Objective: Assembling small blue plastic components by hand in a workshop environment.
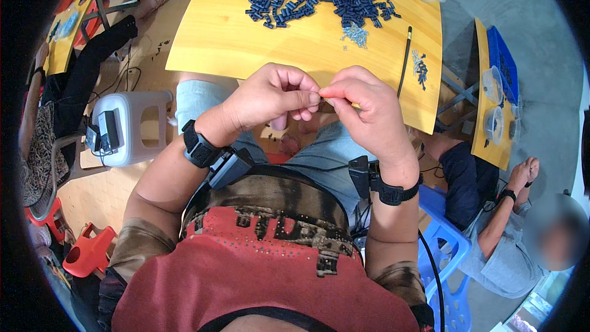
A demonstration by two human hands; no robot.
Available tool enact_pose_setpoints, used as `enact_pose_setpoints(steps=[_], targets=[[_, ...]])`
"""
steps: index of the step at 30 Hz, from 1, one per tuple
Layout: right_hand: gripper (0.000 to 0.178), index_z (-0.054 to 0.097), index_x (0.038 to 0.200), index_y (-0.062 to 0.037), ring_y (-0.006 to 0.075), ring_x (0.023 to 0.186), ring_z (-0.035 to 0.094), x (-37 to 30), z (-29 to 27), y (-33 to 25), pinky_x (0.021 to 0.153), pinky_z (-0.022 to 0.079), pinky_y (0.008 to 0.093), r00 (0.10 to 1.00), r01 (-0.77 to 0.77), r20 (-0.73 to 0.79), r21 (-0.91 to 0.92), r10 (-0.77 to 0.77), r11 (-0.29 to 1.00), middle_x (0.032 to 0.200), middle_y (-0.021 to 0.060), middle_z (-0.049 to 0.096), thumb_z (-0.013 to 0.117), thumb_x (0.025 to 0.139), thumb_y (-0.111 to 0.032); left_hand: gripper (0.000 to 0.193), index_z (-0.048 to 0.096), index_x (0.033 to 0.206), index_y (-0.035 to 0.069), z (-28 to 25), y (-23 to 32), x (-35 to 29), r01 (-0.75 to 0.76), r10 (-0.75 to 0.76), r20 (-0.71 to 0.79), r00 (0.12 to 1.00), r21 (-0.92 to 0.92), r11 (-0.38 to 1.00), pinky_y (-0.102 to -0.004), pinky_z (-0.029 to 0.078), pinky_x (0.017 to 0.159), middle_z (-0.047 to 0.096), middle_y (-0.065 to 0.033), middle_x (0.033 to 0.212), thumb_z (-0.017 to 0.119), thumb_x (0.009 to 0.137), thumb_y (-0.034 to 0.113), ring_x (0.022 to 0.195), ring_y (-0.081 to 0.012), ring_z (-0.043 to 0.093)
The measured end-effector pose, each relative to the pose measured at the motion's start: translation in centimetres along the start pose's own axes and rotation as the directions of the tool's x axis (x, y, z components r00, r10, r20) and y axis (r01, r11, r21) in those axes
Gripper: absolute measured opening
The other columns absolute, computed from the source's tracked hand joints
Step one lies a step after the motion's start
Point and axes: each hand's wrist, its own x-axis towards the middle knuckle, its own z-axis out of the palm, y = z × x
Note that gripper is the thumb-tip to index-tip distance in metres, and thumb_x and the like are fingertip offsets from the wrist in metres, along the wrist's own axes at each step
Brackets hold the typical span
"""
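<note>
Left of the frame: a pale grey plastic stool point(136, 110) with a black boxy device point(108, 128) at its left part; beyond it, thin dark cables and small dark bits on the light brown floor point(179, 12). Upper left: a yellow side table point(57, 63), cut by the rim, and a dark trouser leg point(92, 55) of a partly visible person. Lower left: a red plastic stool point(88, 253). Right: a narrow yellow table point(499, 155) bearing a blue tray point(493, 44) and clear plastic tubs. Lower right: a co-worker point(491, 270) in a grey shirt, hands close together, near a blue plastic seat point(434, 210) with a perforated panel.
</note>
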Motion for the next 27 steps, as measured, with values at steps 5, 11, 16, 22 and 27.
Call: enact_pose_setpoints(steps=[5,11,16,22,27], targets=[[0.009,0.061,0.082,-0.0025,0.0274,0.070,0.057,0.5,0.1,-0.2,0.061,0.046,0.0325,0.999,0.008,0.046,-0.016,-0.007,1.000,0.076,0.0112,0.056,0.061,0.074,0.001,0.009,0.060,0.089,0.000,-0.4,-0.2,0.1,-0.020,0.020,0.000,1.000,0.057,0.998,-0.0220,0.048,0.062,0.063,-0.0045,0.075,0.057,0.088,0.008,0.067,-0.0110,0.061],[0.014,0.061,0.085,-0.0023,0.0274,0.070,0.058,0.7,0.3,-0.6,0.061,0.047,0.0318,0.998,-0.061,0.017,-0.025,0.061,0.998,0.080,0.0119,0.058,0.060,0.072,0.002,0.010,0.061,0.089,0.000,-0.1,0.0,0.0,-0.060,0.062,-0.043,0.997,0.053,0.997,-0.0230,0.049,0.064,0.063,-0.0041,0.076,0.058,0.088,0.009,0.067,-0.0103,0.060],[0.019,0.063,0.089,-0.0027,0.0189,0.070,0.061,0.6,0.8,-0.5,0.061,0.049,0.0269,0.987,-0.115,-0.097,0.150,0.130,0.982,0.081,0.0093,0.060,0.061,0.072,0.006,0.013,0.061,0.091,-0.001,-0.1,0.2,0.0,-0.068,0.070,-0.057,0.996,0.032,0.997,-0.0234,0.049,0.066,0.064,-0.0041,0.078,0.059,0.087,0.011,0.069,-0.0095,0.059],[0.017,0.064,0.089,-0.0012,0.0143,0.071,0.061,0.3,1.4,0.5,0.062,0.049,0.0245,0.976,-0.107,-0.153,0.292,0.157,0.950,0.082,0.0077,0.062,0.063,0.073,0.005,0.015,0.062,0.093,0.001,-0.3,-0.2,0.2,-0.088,0.087,-0.047,0.995,-0.011,0.996,-0.0206,0.048,0.062,0.063,-0.0026,0.079,0.060,0.087,0.015,0.069,-0.0076,0.059],[0.015,0.064,0.088,-0.0010,0.0131,0.071,0.061,0.1,1.8,1.0,0.062,0.048,0.0233,0.964,-0.142,-0.164,0.355,0.211,0.924,0.081,0.0072,0.062,0.063,0.074,0.004,0.017,0.062,0.093,0.002,-0.3,-0.1,0.2,-0.101,0.100,-0.051,0.994,-0.025,0.995,-0.0180,0.048,0.059,0.064,-0.0014,0.080,0.061,0.087,0.018,0.068,-0.0058,0.058]])
